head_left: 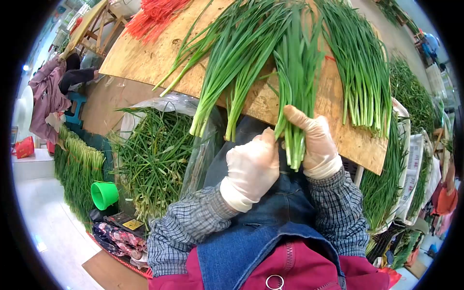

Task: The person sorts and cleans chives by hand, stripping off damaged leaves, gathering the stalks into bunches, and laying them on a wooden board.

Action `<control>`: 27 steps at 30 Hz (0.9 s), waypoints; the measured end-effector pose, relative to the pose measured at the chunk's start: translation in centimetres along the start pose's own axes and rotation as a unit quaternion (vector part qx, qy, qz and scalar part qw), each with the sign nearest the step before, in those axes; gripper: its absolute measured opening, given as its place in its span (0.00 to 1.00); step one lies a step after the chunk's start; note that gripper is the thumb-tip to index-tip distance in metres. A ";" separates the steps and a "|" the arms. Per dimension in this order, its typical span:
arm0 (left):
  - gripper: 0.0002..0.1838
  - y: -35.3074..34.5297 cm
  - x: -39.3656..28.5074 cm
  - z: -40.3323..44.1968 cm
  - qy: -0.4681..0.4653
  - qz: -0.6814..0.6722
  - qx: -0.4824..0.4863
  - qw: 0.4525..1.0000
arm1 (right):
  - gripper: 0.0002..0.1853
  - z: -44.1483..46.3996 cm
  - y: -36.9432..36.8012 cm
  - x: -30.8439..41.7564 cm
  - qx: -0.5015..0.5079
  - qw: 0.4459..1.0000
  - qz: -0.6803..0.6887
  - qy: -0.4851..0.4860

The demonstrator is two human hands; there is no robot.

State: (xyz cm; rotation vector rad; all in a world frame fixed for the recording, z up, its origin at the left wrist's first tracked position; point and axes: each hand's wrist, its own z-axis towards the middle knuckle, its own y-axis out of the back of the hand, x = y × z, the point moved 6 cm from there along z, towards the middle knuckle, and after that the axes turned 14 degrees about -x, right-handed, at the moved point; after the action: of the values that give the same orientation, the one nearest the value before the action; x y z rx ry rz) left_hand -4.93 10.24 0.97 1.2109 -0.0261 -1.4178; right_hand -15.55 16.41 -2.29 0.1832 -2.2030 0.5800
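My right hand (316,140), in a thin whitish glove, is wrapped round a bunch of garlic chives (297,82) near its pale cut ends, with the thumb on top. The leaves reach away over the wooden board (270,99), and the stalk ends point toward me past its edge. My left hand (253,166), gloved too, is closed in a pinch against the left side of those stalks; what lies between its fingertips is hidden. Loose chives (241,63) spread over the board to the left, some overhanging the edge. Another pile of chives (360,72) lies to the right.
Red ties (157,17) are heaped at the board's far left. Below stands a plastic-lined container of leafy scraps (152,159), beside a green bucket (104,195) and upright chive bundles (79,166). More greens (382,183) fill sacks at right. Another person (50,96) is at far left.
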 end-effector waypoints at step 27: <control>0.11 -0.7 3.1 1.3 0.426 -0.308 0.157 0.836 | 0.14 -0.7 -1.5 -1.9 0.037 0.989 0.131 -0.061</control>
State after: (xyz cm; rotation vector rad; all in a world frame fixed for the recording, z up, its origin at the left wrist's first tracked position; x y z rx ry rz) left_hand -5.45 7.37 -0.85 2.1791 0.8485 -1.2909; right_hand -13.36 15.30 -2.85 -0.0356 -2.3436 0.8141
